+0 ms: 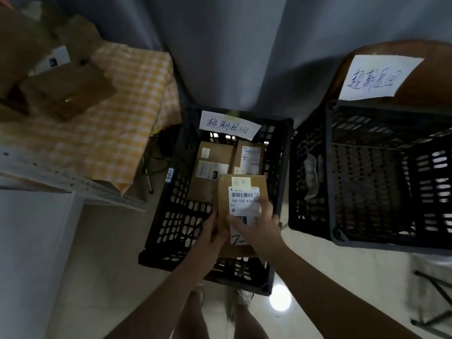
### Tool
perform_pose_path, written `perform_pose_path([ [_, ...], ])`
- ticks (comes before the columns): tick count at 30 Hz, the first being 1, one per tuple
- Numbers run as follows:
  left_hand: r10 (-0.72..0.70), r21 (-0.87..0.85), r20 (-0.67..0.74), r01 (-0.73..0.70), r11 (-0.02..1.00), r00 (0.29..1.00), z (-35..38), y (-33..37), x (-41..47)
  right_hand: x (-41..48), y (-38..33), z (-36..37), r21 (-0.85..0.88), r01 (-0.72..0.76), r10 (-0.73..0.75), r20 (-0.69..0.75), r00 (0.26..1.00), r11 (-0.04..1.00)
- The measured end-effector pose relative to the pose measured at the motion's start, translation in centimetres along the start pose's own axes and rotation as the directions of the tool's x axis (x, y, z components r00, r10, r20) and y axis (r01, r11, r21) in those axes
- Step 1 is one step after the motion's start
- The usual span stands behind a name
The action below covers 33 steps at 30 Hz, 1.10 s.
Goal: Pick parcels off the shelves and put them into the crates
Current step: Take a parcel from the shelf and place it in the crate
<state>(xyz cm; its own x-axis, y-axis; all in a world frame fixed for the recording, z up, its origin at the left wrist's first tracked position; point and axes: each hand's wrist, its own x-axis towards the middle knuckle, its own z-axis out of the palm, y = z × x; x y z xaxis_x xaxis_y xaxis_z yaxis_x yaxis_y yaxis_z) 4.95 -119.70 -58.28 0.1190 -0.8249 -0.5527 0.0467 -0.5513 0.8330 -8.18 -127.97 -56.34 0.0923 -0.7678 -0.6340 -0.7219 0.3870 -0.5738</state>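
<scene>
While the left hand (215, 232) curls round the left edge of the parcel (242, 189), the right hand (258, 225) clasps its right edge, with the thumb laid across the printed label on top. Both hands therefore grip the near end. The parcel is a flat, rectangular carton of plain brown cardboard. Its long axis runs straight away from the person, and its far end reaches over the open crate (171, 204) directly ahead and below. The coming move is judged to be a short lowering forward, with neither hand markedly nearer.

The crate is black rigid plastic with lattice-pierced walls and a handwritten paper tag (228, 127) on its far rim. Two boxed parcels (210, 167) already lie flat side by side on its floor. A second crate (367, 182) of the same kind stands to the right. At left, a shelf (110, 118) is draped in yellow checked cloth and carries blurred brown cartons (66, 91).
</scene>
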Motion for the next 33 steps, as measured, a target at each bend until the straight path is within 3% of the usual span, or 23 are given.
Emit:
perform_pose_path([
  [3, -0.028, -0.107, 0.112, 0.04, 0.993, 0.993, -2.0, -1.2, 2.6, 3.2, -0.8, 2.6, -0.1, -0.048, 0.049, 0.003, 0.999, 0.994],
  [8, -0.13, -0.03, 0.227, 0.141, 0.99, 0.965, -4.4, -2.6, 7.2, 6.9, -0.4, 6.7, -0.236, -0.173, 0.142, -0.142, 0.98, 0.956],
  [11, -0.181, 0.01, 0.247, 0.184, 0.983, 0.952, -4.0, -4.4, 9.8, 8.1, 2.1, 7.7, -0.275, -0.09, 0.037, -0.192, 0.981, 0.957],
  [14, -0.211, 0.009, 0.225, 0.214, 0.977, 0.951, -3.0, -6.6, 12.0, 9.2, 5.0, 8.1, -0.308, 0.006, -0.054, -0.15, 0.987, 0.951],
  [19, -0.176, 0.1, 0.158, 0.161, 0.982, 0.972, -2.1, -10.2, 15.0, 11.9, 7.8, 9.2, -0.394, 0.057, -0.083, -0.049, 0.995, 0.917],
  [25, -0.125, 0.275, 0.199, 0.067, 0.959, 0.972, -1.9, -13.0, 18.1, 14.8, 9.6, 10.4, -0.521, 0.057, -0.037, 0.049, 0.998, 0.852],
  [29, -0.082, 0.327, 0.219, 0.006, 0.945, 0.972, -2.3, -13.7, 18.1, 14.9, 10.5, 11.3, -0.644, 0.029, -0.052, -0.018, 0.998, 0.765],
  [33, -0.007, 0.561, 0.213, -0.117, 0.82, 0.977, -2.5, -13.0, 17.8, 15.0, 10.5, 10.7, -0.766, 0.142, -0.206, 0.013, 0.978, 0.628],
])
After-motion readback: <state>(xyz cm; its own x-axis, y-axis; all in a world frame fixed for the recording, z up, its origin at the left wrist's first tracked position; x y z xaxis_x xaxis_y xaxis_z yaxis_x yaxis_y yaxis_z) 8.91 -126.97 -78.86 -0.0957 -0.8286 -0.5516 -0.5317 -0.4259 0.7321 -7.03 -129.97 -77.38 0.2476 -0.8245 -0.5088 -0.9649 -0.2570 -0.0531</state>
